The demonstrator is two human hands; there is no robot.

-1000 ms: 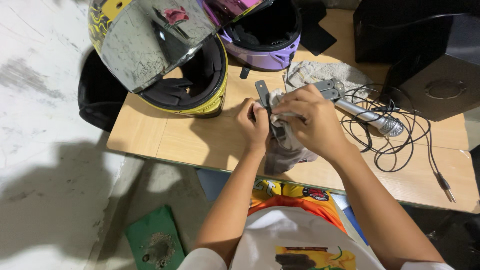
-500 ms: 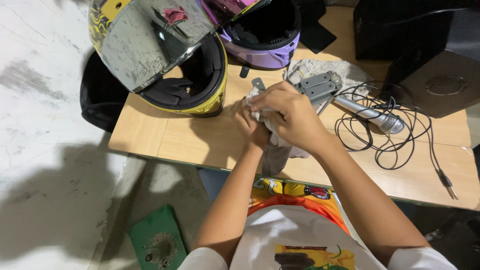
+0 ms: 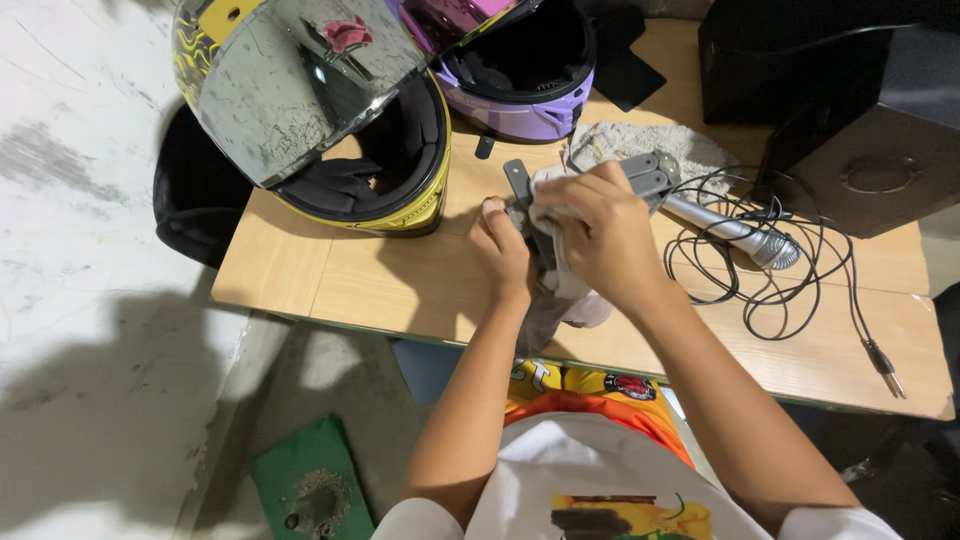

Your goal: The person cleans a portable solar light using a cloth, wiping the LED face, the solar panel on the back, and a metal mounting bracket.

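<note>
My left hand (image 3: 502, 249) pins a flat grey plastic strip (image 3: 518, 180) against the wooden table (image 3: 400, 280), fingers closed around its lower part. My right hand (image 3: 596, 232) clutches a pale grey cloth (image 3: 566, 285) and presses it over the strip, hiding most of it. The cloth's loose end hangs past the table's near edge. Just behind my right hand lie more grey plastic pieces (image 3: 648, 176) on a rough grey rag (image 3: 640, 142).
A yellow helmet (image 3: 320, 100) with a mirrored visor stands at the back left, a purple helmet (image 3: 520, 70) behind it. A silver microphone (image 3: 735, 233) with a coiled black cable (image 3: 800, 280) lies right. Black speaker boxes (image 3: 860, 120) fill the back right corner.
My right hand with the cloth slid up along the strip, then back down and slightly right. The strip's upper end shows again. My left hand has stayed in place.
</note>
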